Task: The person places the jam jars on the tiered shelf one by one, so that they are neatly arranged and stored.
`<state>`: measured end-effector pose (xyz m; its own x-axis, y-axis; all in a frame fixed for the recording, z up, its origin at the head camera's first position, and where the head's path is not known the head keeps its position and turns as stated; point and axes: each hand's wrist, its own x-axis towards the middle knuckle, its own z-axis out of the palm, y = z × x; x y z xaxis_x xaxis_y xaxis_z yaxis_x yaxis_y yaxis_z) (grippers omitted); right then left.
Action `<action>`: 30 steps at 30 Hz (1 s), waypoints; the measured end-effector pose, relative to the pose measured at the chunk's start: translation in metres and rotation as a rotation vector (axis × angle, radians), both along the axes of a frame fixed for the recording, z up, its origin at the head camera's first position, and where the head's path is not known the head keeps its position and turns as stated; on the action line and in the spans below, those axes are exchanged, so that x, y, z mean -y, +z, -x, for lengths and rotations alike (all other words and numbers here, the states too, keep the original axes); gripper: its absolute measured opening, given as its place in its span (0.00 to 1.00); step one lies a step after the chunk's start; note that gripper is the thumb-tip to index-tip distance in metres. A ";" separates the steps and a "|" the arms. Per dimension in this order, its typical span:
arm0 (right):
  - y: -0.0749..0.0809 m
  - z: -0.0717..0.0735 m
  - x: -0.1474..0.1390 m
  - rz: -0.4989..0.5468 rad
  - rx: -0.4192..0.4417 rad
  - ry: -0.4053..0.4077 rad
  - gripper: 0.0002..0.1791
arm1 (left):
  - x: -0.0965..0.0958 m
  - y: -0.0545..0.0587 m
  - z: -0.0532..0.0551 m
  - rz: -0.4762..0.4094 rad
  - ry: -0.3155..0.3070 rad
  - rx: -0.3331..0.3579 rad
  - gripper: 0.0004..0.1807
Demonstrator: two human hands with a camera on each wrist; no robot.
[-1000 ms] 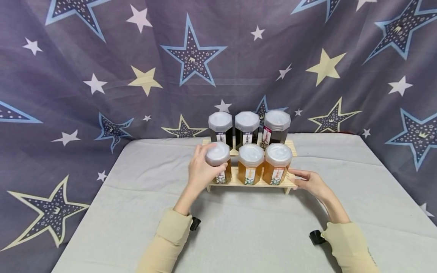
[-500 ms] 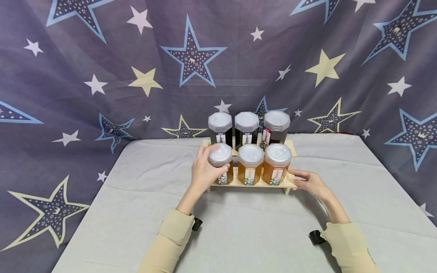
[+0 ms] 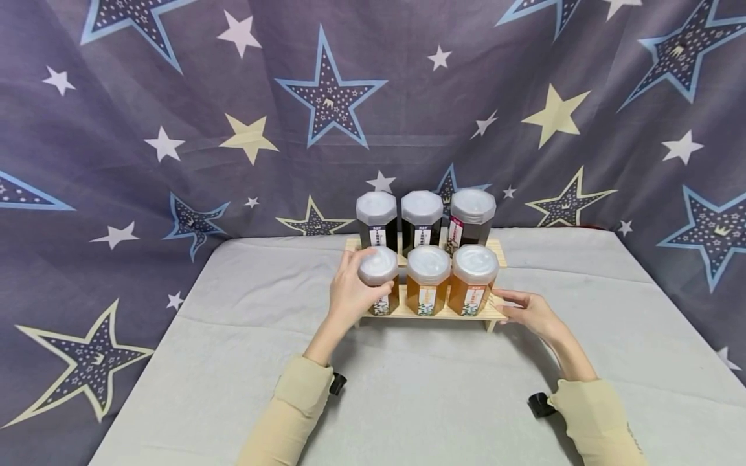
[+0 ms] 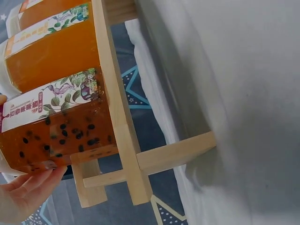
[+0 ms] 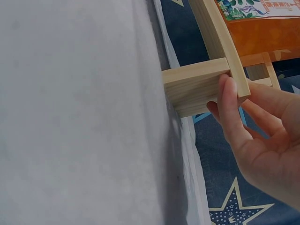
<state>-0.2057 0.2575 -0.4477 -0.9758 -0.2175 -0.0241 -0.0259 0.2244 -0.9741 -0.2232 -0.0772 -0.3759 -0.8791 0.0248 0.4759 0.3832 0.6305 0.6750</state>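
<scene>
My left hand holds the front-left jar near its pale lid, thumb on the front and fingers round the far side. In the left wrist view this jar shows amber contents with dark seeds and a leafy label; it stands upright on the lower shelf of a two-tier wooden rack. At the rack's right end, my right hand pinches the shelf's end between thumb and fingers; the right wrist view shows the thumb by the leg. Beside the held jar stand a middle amber jar and a right amber jar.
On the upper tier stand three dark jars: a left one, a middle one and a right one. A pale grey cloth covers the table. Behind hangs a star-patterned curtain.
My left hand and the front-left jar have shifted slightly right, closer to the middle amber jar. My right hand stays at the rack's end.
</scene>
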 end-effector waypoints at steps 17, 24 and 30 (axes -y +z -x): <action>0.003 -0.002 0.001 -0.015 -0.008 -0.002 0.26 | 0.002 0.002 -0.005 0.034 -0.036 0.050 0.33; 0.006 -0.002 0.001 -0.066 -0.024 -0.005 0.26 | 0.004 -0.003 -0.006 0.017 -0.073 0.004 0.33; 0.021 -0.009 0.006 -0.251 -0.096 -0.023 0.23 | 0.008 -0.005 -0.010 0.020 -0.115 -0.016 0.33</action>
